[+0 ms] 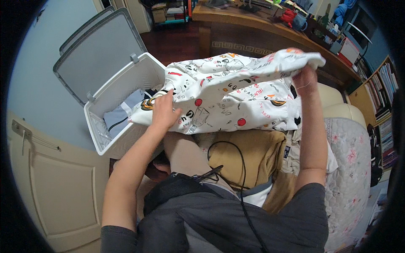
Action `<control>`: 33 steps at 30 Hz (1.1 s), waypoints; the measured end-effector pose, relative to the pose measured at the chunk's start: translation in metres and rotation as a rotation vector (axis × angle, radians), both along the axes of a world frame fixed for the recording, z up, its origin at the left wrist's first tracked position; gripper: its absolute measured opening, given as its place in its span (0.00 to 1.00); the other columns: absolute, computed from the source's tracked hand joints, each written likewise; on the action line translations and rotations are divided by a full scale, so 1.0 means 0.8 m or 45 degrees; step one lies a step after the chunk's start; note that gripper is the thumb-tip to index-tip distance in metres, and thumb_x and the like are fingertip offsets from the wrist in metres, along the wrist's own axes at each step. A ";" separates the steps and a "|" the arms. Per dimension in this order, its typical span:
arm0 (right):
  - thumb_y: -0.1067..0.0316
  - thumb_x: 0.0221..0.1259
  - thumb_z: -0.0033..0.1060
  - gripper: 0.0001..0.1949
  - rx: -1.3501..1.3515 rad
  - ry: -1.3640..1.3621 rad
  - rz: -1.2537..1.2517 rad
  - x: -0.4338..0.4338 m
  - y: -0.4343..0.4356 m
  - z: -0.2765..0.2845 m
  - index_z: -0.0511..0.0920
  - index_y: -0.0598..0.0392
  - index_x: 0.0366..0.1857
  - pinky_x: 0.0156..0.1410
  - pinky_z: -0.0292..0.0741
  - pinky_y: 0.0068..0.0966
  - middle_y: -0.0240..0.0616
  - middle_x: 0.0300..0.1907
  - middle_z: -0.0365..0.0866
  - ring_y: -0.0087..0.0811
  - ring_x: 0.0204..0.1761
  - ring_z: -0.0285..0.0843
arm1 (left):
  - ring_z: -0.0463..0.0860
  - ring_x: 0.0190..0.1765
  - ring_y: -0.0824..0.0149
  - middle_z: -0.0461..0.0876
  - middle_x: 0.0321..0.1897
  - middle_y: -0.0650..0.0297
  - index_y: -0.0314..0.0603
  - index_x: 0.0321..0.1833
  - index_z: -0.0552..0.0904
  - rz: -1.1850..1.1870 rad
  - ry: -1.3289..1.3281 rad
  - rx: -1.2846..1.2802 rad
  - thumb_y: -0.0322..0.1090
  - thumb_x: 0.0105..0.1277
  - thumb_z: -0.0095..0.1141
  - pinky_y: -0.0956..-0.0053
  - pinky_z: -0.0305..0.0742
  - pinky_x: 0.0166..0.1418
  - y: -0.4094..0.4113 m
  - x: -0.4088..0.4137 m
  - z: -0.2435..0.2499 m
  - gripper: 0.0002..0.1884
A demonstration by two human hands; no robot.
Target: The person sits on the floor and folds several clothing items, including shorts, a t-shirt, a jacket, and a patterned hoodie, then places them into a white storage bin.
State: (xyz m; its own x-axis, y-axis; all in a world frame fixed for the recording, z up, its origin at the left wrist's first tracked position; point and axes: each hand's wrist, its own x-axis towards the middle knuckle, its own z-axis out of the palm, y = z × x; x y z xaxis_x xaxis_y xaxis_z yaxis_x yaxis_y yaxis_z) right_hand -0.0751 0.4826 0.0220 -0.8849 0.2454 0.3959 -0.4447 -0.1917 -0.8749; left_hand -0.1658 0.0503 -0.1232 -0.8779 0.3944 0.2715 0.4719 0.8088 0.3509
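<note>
A white garment printed with letters, red balls and drawings (221, 101) stretches across the person's lap. My right hand (306, 79) grips its raised edge at the right, fingers partly hidden by the fabric. My left hand (166, 110) lies on the garment's left part, fingers spread; whether it pinches the cloth I cannot tell. Left of it stands a white plastic storage box (118, 79) with its grey lid (104, 53) raised, holding grey-blue clothing (123, 110). Below the garment, a mustard-brown folded garment (250, 158) rests beside the person's leg.
A quilted floral cover (348, 177) and a cream cushioned seat (332, 101) lie at the right. Beyond is a wooden desk (202, 15) with many items. A cream door (63, 189) stands at the lower left, a bookshelf (364, 95) at the far right.
</note>
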 end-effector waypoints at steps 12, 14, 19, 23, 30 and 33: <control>0.70 0.68 0.51 0.14 -0.016 -0.536 -0.381 -0.050 0.128 -0.023 0.78 0.54 0.55 0.61 0.76 0.34 0.38 0.54 0.81 0.33 0.55 0.79 | 0.83 0.47 0.47 0.85 0.44 0.52 0.49 0.48 0.80 0.257 -0.156 0.319 0.38 0.65 0.56 0.56 0.75 0.49 0.007 -0.067 -0.001 0.10; 0.76 0.65 0.46 0.15 0.155 -0.925 -0.531 -0.045 0.111 -0.051 0.80 0.52 0.52 0.50 0.75 0.26 0.35 0.49 0.83 0.27 0.45 0.80 | 0.83 0.47 0.47 0.84 0.45 0.53 0.50 0.49 0.79 0.226 -0.076 0.222 0.37 0.65 0.55 0.56 0.76 0.50 0.004 -0.062 -0.004 0.11; 0.67 0.63 0.58 0.13 0.180 -0.359 -0.085 -0.035 0.128 0.004 0.82 0.52 0.50 0.53 0.76 0.32 0.38 0.52 0.83 0.31 0.50 0.80 | 0.83 0.48 0.51 0.84 0.44 0.53 0.47 0.50 0.78 0.142 -0.058 0.408 0.31 0.66 0.52 0.61 0.76 0.51 -0.013 -0.071 -0.010 0.11; 0.63 0.63 0.55 0.12 0.132 -0.294 0.119 0.009 0.135 -0.031 0.83 0.57 0.44 0.70 0.69 0.38 0.49 0.61 0.77 0.41 0.61 0.76 | 0.82 0.47 0.54 0.82 0.43 0.55 0.41 0.47 0.78 -0.086 -0.328 0.775 0.19 0.61 0.49 0.67 0.75 0.55 -0.041 -0.094 -0.037 0.14; 0.84 0.47 0.48 0.10 1.140 -0.832 -0.497 0.055 0.198 -0.173 0.82 0.61 0.23 0.45 0.74 0.23 0.36 0.32 0.84 0.26 0.39 0.79 | 0.77 0.56 0.60 0.78 0.47 0.57 0.41 0.41 0.84 -0.382 -0.323 0.390 0.18 0.54 0.50 0.72 0.70 0.61 -0.051 -0.083 -0.004 0.15; 0.81 0.52 0.50 0.09 1.068 -0.700 -0.615 0.018 0.202 -0.166 0.82 0.61 0.32 0.46 0.75 0.24 0.37 0.37 0.85 0.28 0.41 0.81 | 0.77 0.55 0.65 0.78 0.47 0.58 0.41 0.45 0.85 -0.252 -0.641 0.511 0.24 0.56 0.54 0.74 0.70 0.60 -0.056 -0.097 0.015 0.15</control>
